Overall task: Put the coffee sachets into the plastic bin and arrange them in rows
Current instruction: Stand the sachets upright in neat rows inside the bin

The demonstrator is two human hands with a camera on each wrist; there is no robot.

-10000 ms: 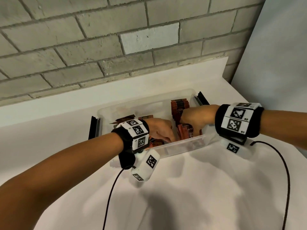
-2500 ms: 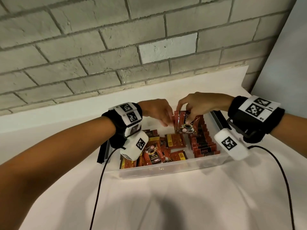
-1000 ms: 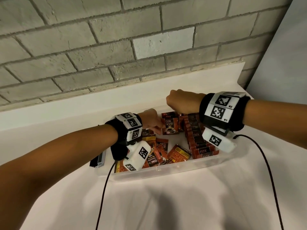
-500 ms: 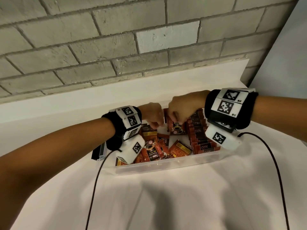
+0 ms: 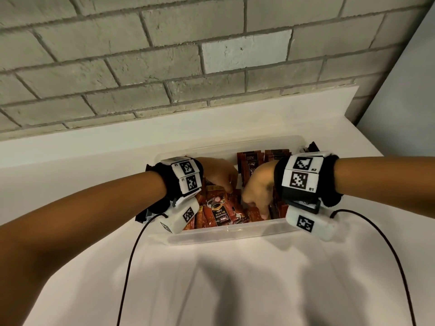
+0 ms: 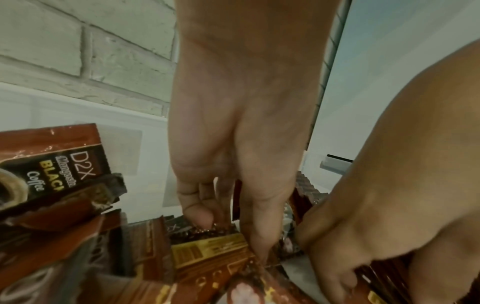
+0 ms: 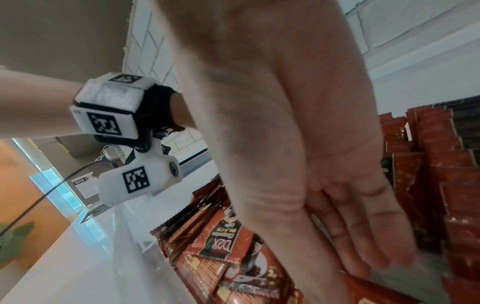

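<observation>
One clear plastic bin [image 5: 226,234] is seen on a white counter [image 5: 235,278] below a grey brick wall [image 5: 164,55], with glossy red-brown coffee sachets [image 5: 217,211] heaped loose at its left and stood in two upright rows [image 5: 249,161] at its right; their count is hidden by both hands. A sachet edge is pinched by the left hand [image 5: 220,174], while the right hand [image 5: 257,187] is reached down with fingers [image 7: 363,236] nearly straight, nothing gripped.

A grey brick wall [image 5: 146,67] fills the upper frame before me. Below it, a white counter [image 5: 235,278] spans the lower frame; a pale wall panel [image 5: 404,90] occupies the upper right.
</observation>
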